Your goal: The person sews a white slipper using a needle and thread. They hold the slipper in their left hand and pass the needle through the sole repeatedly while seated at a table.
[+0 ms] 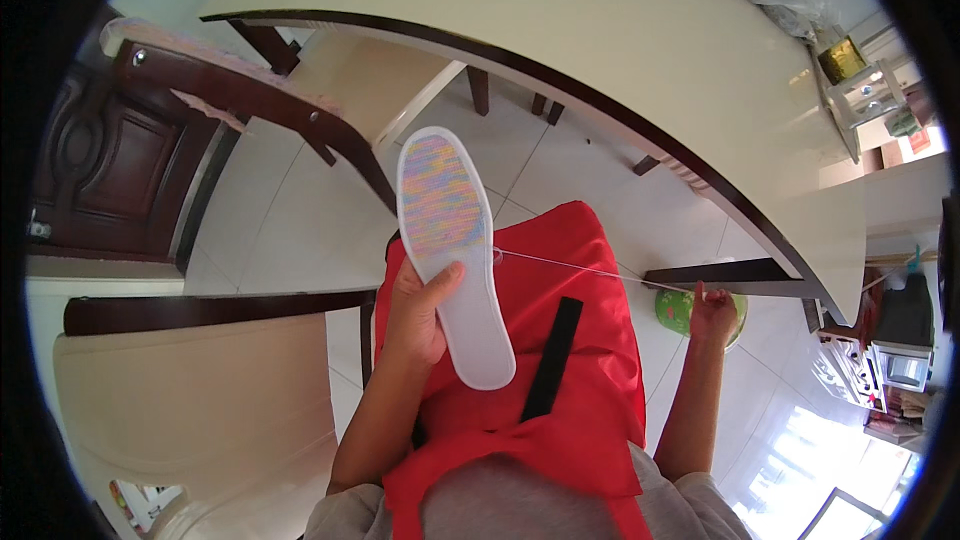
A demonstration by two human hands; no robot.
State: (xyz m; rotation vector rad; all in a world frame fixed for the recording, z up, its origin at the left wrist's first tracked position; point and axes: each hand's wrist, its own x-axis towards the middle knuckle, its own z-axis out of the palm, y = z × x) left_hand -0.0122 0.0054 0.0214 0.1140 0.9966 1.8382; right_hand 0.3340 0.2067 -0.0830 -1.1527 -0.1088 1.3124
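A white shoe insole [476, 322] is gripped in my left hand [424, 307], thumb on its face and the fingers behind it. Multicoloured stitching in pink, yellow and blue covers its upper half; the lower half is plain white. From the insole's right edge a pale thread [570, 265] runs taut out to the right. My right hand [712, 313] pinches the thread's far end, well away from the insole. Whether a needle sits between those fingers is too small to tell. Beneath the insole, a red apron [585, 375] with a black strip covers my lap.
A cream table [570, 22] with a dark edge curves across the front. Chairs stand at the left, one with a wooden armrest [247, 90] and one with a beige back [195, 390]. A green patterned bin [673, 313] is on the tiled floor behind my right hand.
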